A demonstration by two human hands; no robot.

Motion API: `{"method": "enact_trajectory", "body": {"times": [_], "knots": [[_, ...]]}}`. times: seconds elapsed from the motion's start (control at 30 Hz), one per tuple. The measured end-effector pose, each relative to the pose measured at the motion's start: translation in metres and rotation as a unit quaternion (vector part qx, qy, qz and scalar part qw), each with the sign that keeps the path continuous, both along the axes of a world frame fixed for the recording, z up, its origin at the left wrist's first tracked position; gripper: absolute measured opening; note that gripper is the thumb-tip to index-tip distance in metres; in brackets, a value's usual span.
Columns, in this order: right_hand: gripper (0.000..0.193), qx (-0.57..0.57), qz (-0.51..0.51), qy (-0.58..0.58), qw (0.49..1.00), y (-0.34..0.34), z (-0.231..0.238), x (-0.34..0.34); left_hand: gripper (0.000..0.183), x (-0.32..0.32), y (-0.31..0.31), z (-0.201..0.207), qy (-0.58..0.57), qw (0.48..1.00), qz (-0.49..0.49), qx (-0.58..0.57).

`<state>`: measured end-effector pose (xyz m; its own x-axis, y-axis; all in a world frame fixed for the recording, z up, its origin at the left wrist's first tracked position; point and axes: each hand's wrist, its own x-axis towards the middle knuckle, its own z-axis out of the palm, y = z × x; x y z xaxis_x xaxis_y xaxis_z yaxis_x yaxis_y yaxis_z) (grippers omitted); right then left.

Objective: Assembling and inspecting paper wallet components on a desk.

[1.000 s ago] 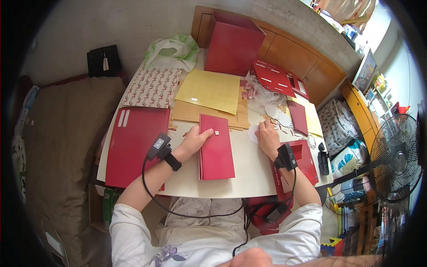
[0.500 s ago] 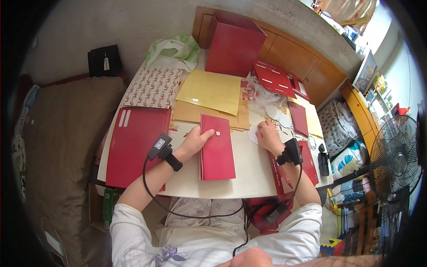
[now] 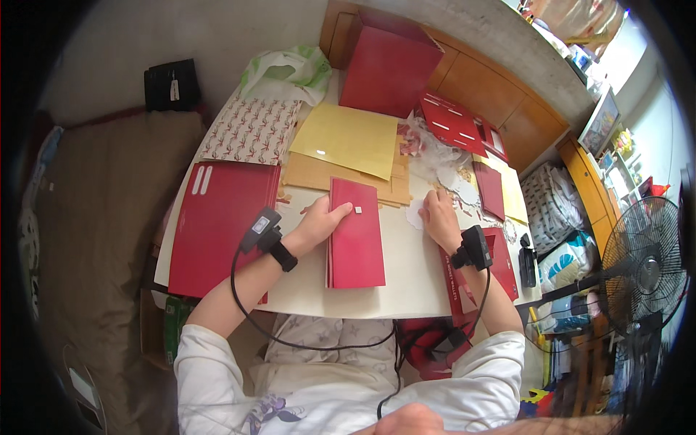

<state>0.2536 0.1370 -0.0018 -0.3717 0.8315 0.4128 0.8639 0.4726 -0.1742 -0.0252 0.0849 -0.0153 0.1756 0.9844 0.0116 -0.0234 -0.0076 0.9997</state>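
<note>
My left hand (image 3: 322, 220) grips the left edge of a red folded cardboard wallet (image 3: 357, 250), its thumb flat on the front. The wallet stands tall over the near middle of the table, layered at its left edge. A small white square (image 3: 358, 210) sits on its upper front, just beside my thumb. My right hand (image 3: 439, 216) rests at the table to the right of the wallet, fingers bent together over a white paper piece (image 3: 414, 214). Whatever lies between those fingertips is too small to make out.
Large red card sheets (image 3: 225, 232) are stacked at left, below a patterned sheet (image 3: 254, 130). Yellow paper (image 3: 344, 140) lies on brown cardboard (image 3: 312, 175). A tall red box (image 3: 389, 65) stands behind. Clear plastic (image 3: 442, 154) and paper scraps lie right; a red box (image 3: 500, 264) sits near my right wrist.
The view has shifted slightly, moving the table up in the picture. My left hand keeps its hold on the wallet; my right fingers have changed pose a little by the white paper.
</note>
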Motion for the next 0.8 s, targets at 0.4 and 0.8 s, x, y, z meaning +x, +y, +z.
{"method": "enact_trajectory", "body": {"times": [0.4,0.8], "knots": [[0.019,0.092,-0.046,-0.163,0.981,-0.007,-0.002,-0.011,0.029,0.003,-0.002,0.0,-0.022,0.999,0.006,0.031],[0.009,0.172,-0.071,-0.249,0.95,-0.005,-0.01,-0.015,0.028,0.004,-0.004,0.002,-0.036,0.999,0.01,0.027]]}}
